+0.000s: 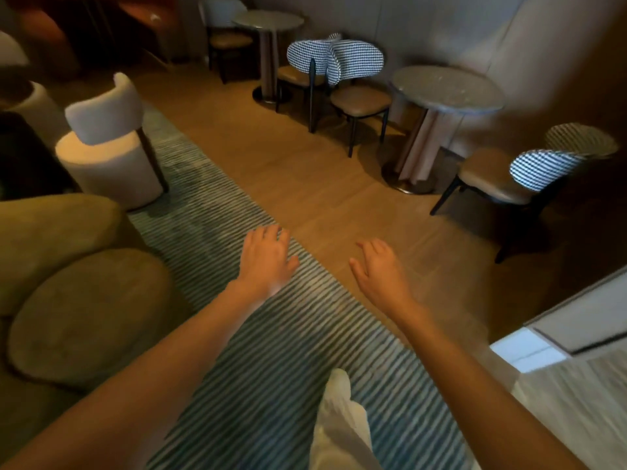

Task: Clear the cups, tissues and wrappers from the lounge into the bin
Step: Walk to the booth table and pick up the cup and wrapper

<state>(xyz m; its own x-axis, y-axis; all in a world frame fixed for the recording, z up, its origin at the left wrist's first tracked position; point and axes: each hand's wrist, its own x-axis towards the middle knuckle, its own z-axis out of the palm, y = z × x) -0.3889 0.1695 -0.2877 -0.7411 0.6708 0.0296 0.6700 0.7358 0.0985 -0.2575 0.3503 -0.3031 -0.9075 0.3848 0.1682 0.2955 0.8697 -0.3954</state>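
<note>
Both my arms reach forward over the floor of a dim lounge. My left hand (266, 257) hangs palm down above the edge of a striped rug (271, 351), fingers relaxed and holding nothing. My right hand (380, 269) is beside it over the wooden floor (305, 171), fingers loose, holding nothing. No cup, tissue, wrapper or bin shows in this view.
Two round stone-topped tables (448, 88) (268, 20) stand along the far wall with houndstooth-backed chairs (339, 59) (539, 171). A white round chair (108, 154) and olive cushioned seats (84, 310) are at left. A pale counter edge (576, 320) sits at right. My white trouser leg (339, 422) shows below.
</note>
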